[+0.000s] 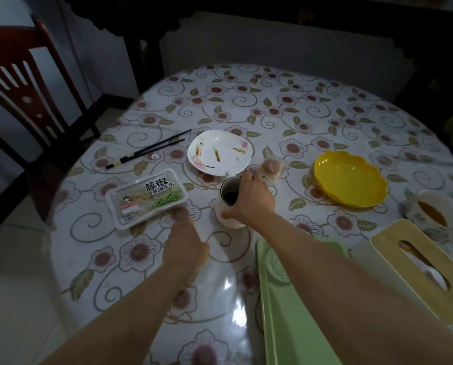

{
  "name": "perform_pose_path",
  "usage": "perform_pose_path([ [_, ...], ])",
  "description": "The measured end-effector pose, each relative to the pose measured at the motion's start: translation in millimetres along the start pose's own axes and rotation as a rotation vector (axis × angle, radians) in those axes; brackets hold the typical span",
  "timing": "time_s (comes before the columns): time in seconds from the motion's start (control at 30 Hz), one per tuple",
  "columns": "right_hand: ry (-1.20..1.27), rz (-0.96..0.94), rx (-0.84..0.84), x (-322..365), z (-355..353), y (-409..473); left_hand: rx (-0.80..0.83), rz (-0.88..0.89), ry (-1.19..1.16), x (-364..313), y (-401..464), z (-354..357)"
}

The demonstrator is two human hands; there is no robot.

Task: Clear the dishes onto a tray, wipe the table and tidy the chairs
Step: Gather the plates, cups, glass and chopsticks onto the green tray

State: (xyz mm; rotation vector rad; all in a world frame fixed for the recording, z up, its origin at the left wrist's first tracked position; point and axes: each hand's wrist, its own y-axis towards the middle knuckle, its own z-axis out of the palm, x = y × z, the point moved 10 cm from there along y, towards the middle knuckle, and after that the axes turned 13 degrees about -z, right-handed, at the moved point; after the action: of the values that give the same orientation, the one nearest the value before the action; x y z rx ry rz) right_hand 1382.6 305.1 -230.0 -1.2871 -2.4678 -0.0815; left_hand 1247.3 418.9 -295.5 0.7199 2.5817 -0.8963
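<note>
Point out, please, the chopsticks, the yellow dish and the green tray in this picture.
chopsticks (149, 152): head view, on the middle of the dark shafts.
yellow dish (351, 180): head view, on its bare inner bottom.
green tray (294, 325): head view, on its bare floor, left of the right forearm.

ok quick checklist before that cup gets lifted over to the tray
1. Right hand grips the white cup, thumb and fingers round it: ok.
2. Cup upright: ok.
3. Dark liquid inside, spill risk: not ok, keep it level.
4. Green tray has bare space near the cup: ok.
5. Left hand out of the path, beside the packaged snack tray: ok.
6. How full the cup is: cannot tell.
</note>
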Motion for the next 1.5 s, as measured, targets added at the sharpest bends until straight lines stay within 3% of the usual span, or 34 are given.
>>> perform_pose_path([
  [0.23,-0.014,0.064,-0.129,-22.9,-71.4,-10.2,0.043,-0.014,-0.034,-11.5,-0.9,-3.4],
  [0.53,-0.005,0.300,-0.158,-118.1,-131.9,-91.0,0.098,0.086,0.087,-68.4,-51.2,18.9],
  [0.7,-0.006,0.356,-0.041,-153.7,-117.1,-130.5,0.115,0.139,0.109,-85.8,-73.4,33.5],
  [0.83,0.008,0.290,0.050,-152.5,-87.9,-145.1,0.120,0.126,0.128,-85.8,-80.2,41.7],
  [1.33,0.046,0.274,0.025,-155.7,-29.9,-152.6,0.082,0.102,0.212,-75.1,-80.5,52.0],
  [1.5,0.039,0.271,0.110,-156.1,-23.5,-153.7,0.093,0.111,0.175,-84.9,-81.8,47.7],
])
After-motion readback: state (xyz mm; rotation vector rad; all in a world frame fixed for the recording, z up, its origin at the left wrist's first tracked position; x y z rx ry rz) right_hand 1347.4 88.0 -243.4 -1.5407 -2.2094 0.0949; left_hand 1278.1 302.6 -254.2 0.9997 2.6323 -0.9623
